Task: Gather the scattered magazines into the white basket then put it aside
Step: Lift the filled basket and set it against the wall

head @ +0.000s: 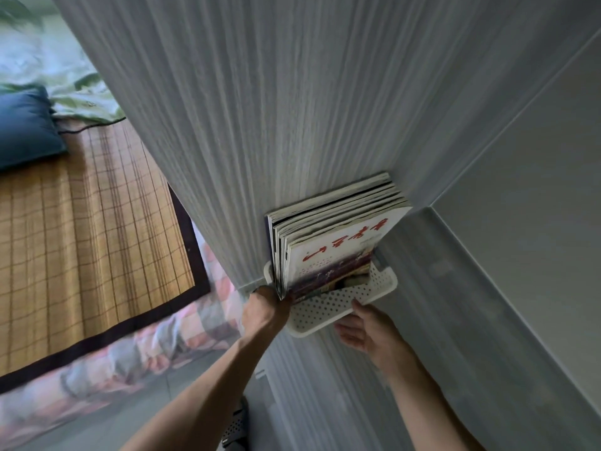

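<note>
Both hands are seen on a white perforated basket (328, 307), one at each end. At the left end, the left hand (265, 312) is curled round the basket's rim, its grip closed on the plastic just beside the magazine spines. At the right end, the right hand (366, 330) is held with the palm toward the camera; its fingers reach under the basket's side, and whether that grip is closed on the basket or only laid flat against it cannot be told.

A thick stack of magazines (338, 236) is stood upright inside the basket, packed close together, with the tops rising well above the rim. Red characters are printed on the white cover of the nearest one. The basket is held close against a grey panel (260, 125) with a fine vertical grain, near the corner where that panel is met by a pale wall (527, 190).

To the left, a bed is seen, covered by a woven bamboo mat (81, 222) with a dark border. A dark blue pillow (26, 128) is laid at its far end, beside a crumpled green and white blanket (87, 96). A pink checked sheet (146, 346) is visible along the bed's near edge.
</note>
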The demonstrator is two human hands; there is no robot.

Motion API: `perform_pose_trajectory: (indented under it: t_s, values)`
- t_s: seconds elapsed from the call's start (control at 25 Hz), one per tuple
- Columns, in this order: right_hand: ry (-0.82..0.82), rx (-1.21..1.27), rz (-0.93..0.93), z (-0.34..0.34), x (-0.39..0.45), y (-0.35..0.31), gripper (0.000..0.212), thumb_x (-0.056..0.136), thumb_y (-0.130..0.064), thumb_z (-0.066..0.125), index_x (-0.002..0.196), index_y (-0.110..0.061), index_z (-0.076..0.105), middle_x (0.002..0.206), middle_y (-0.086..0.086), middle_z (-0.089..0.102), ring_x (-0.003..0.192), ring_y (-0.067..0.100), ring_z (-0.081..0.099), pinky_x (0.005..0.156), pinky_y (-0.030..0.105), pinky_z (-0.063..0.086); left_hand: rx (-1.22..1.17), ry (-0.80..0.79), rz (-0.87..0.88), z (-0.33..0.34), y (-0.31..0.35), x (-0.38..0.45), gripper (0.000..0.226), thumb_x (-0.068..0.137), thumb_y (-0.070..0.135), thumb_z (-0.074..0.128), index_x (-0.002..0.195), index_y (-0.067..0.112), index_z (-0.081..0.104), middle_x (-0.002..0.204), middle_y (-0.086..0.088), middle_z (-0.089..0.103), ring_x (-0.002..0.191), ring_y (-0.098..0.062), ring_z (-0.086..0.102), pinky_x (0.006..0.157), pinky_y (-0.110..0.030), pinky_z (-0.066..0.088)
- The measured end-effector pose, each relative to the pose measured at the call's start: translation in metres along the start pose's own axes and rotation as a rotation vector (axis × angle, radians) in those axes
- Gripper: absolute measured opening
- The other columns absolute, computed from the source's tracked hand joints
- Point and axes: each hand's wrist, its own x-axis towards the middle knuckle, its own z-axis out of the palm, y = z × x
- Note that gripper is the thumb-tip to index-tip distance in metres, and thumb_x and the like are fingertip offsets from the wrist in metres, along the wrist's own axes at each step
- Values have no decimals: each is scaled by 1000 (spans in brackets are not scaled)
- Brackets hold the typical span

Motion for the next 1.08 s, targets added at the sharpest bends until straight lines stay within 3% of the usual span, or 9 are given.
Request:
perform_pose_trajectory:
  t_s: [0.12,0.24,0.44,0.6,0.68,0.76,0.88,0.96,1.08]
  values:
    - [379,-281,-370,-18,-9,-37,65,80,-13,74,138,-18,44,132,7,58,111,23,58,86,36,51,-54,80,54,-16,24,-10,55,74,35,70,120,13,52,106,-13,71,91,-34,70,80,-46,59]
    - [168,-119,-589,-22,-10,-109,71,73,-1,76,134,-24,49,122,-11,61,104,9,63,76,24,53,-374,106,64,-17,58,-25,88,64,20,82,136,15,33,122,-11,61,109,-34,61,93,-49,53]
    - [-130,-212,-524,-3,-6,-171,45,63,17,61,101,-6,70,94,5,77,99,24,71,72,29,55,-734,33,-80,-21,76,-21,56,72,-2,66,122,14,45,115,-13,64,106,-33,60,96,-49,51]
    - [-167,-72,-533,0,-11,-164,46,66,22,55,102,-2,68,103,14,74,96,24,71,93,44,53,-730,-26,-43,-27,70,-21,52,73,-4,64,120,15,52,112,-11,68,104,-30,62,91,-41,53]
    - [-187,69,-598,-1,-25,-164,50,68,25,49,111,2,61,110,16,68,102,24,67,95,43,51,-754,-101,-11,-38,63,-28,50,75,-4,70,119,15,54,113,-8,69,97,-23,64,83,-34,49]
    - [-1,51,-726,-9,-44,-165,73,72,21,51,136,-13,48,139,5,52,126,15,49,102,33,41,-723,-111,86,-50,58,-39,54,76,2,73,122,20,53,115,0,69,90,-10,64,74,-27,49]
    - [171,-531,-1146,0,-76,-164,93,75,10,55,149,-36,22,158,-15,20,144,2,17,112,14,25,-552,59,263,-63,58,-62,69,77,12,70,133,41,40,115,20,61,89,-4,63,74,-39,59]
    - [162,-1037,-1404,30,-86,-148,93,73,1,55,152,-28,17,161,-10,15,149,12,12,119,27,20,-454,129,329,-68,65,-74,74,80,15,64,141,44,32,132,14,60,105,-30,66,85,-53,57]
    - [244,-1413,-1341,65,-90,-114,100,68,-7,67,153,-18,15,163,2,14,150,26,10,122,45,11,-369,122,373,-72,63,-79,78,82,14,63,146,40,27,139,4,57,112,-38,63,91,-50,55]
